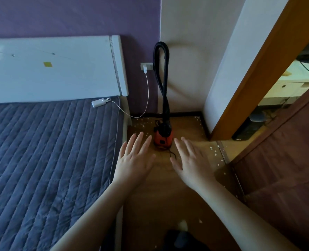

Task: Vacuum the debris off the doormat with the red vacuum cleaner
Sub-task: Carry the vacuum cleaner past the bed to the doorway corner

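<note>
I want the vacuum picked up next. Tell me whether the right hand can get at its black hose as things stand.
Probably yes. The right hand is open and holds nothing, and the hose stands upright above the red vacuum with only bare floor in between; nothing blocks it, though it looks a reach ahead.

Two hands are in view, the left hand [134, 159] and the right hand [192, 163], both just in front of one red vacuum cleaner [163, 137]. One black hose [161, 75] loops up from the vacuum cleaner. One bed [47, 151] lies left of it, with one white power bank [99, 102] and one white headboard [56, 69]. One charger [145, 68] sits in the wall outlet left of the hose. Many white scraps of debris [215, 153] lie scattered around the vacuum cleaner, too small to count.
</note>
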Motion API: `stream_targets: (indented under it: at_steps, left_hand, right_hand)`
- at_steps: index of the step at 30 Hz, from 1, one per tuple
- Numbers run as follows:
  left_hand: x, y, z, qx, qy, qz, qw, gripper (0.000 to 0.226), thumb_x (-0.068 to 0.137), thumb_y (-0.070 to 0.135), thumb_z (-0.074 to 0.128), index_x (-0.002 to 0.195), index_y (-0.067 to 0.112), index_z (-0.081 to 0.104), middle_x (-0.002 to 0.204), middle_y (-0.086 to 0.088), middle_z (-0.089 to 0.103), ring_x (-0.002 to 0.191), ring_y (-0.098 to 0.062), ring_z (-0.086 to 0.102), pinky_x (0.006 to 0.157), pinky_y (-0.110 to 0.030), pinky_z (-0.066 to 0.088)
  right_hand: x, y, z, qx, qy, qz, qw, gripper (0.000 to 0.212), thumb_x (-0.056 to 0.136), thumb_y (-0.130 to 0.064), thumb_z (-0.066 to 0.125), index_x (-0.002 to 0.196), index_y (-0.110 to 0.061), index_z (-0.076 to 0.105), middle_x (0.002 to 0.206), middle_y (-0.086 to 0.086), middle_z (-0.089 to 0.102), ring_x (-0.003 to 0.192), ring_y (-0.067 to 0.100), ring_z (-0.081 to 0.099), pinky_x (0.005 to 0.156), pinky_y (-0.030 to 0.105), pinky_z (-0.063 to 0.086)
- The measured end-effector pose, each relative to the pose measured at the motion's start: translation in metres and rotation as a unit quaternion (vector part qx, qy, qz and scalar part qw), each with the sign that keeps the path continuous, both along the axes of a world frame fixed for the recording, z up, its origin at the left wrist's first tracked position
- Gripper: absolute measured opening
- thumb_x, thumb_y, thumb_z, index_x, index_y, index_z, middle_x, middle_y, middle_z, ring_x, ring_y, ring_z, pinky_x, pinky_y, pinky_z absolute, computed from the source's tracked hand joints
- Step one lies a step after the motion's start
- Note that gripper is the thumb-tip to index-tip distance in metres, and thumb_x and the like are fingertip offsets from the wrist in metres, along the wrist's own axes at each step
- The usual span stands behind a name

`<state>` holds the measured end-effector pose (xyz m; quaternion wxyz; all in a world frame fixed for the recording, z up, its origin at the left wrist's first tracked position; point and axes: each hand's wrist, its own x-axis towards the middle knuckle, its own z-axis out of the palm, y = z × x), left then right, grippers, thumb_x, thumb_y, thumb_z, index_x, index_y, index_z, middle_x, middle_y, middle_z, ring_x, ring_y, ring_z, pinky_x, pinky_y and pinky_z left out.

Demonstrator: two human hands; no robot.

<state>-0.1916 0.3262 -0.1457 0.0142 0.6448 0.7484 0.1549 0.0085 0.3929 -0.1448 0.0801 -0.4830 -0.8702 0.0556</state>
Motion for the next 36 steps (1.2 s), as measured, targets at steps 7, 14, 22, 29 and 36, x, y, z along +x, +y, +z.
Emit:
stream_targets:
  at_steps: [7, 14, 22, 29, 36]
  left_hand:
    - [-0.020, 0.137, -0.031, -0.020, 0.012, -0.002, 1.000, 0.065, 0.100, 0.057, 0.030, 0.158, 0.035, 0.009, 0.166, 0.005, 0.007, 0.148, -0.010, -0.011, 0.116, -0.034, -0.011]
    - [-0.029, 0.244, -0.043, -0.065, 0.033, 0.006, 0.997, 0.064, 0.101, 0.055, 0.032, 0.157, 0.032, 0.011, 0.165, 0.004, 0.008, 0.149, -0.012, -0.008, 0.118, -0.036, -0.008]
    - [-0.062, 0.324, -0.061, -0.103, 0.023, 0.013, 0.994, 0.066, 0.102, 0.053, 0.030, 0.158, 0.031, 0.004, 0.166, 0.002, 0.008, 0.152, -0.016, -0.002, 0.119, -0.037, -0.007]
    - [-0.110, 0.405, -0.081, -0.095, 0.049, -0.003, 0.994, 0.072, 0.099, 0.057, 0.033, 0.159, 0.027, 0.008, 0.166, 0.000, 0.011, 0.153, -0.022, 0.002, 0.121, -0.041, -0.003]
    - [-0.166, 0.492, -0.131, -0.171, 0.062, -0.057, 0.982, 0.074, 0.097, 0.060, 0.025, 0.159, 0.025, 0.002, 0.167, -0.003, 0.004, 0.153, -0.024, -0.006, 0.121, -0.045, -0.007]
  right_hand:
    - [-0.015, 0.120, -0.043, -0.031, 0.023, -0.025, 0.999, 0.072, 0.096, -0.063, 0.024, 0.153, -0.020, 0.027, 0.154, 0.008, 0.038, 0.142, 0.025, 0.037, 0.112, 0.043, 0.036]
    - [-0.034, 0.251, -0.057, -0.046, 0.047, -0.004, 0.998, 0.073, 0.097, -0.060, 0.030, 0.154, -0.015, 0.023, 0.154, 0.008, 0.037, 0.143, 0.024, 0.035, 0.115, 0.038, 0.030]
    - [-0.067, 0.345, -0.078, -0.072, 0.010, 0.008, 0.997, 0.074, 0.096, -0.055, 0.043, 0.154, -0.015, 0.021, 0.154, 0.008, 0.037, 0.142, 0.024, 0.036, 0.115, 0.039, 0.032]
    - [-0.115, 0.407, -0.118, -0.076, -0.055, 0.030, 0.995, 0.076, 0.090, -0.058, 0.052, 0.150, -0.015, 0.034, 0.150, 0.011, 0.043, 0.137, 0.030, 0.043, 0.112, 0.045, 0.038]
    - [-0.152, 0.486, -0.160, -0.090, -0.103, -0.078, 0.988, 0.072, 0.094, -0.061, 0.042, 0.154, -0.027, 0.024, 0.159, 0.009, 0.027, 0.146, 0.031, 0.024, 0.119, 0.051, 0.015]
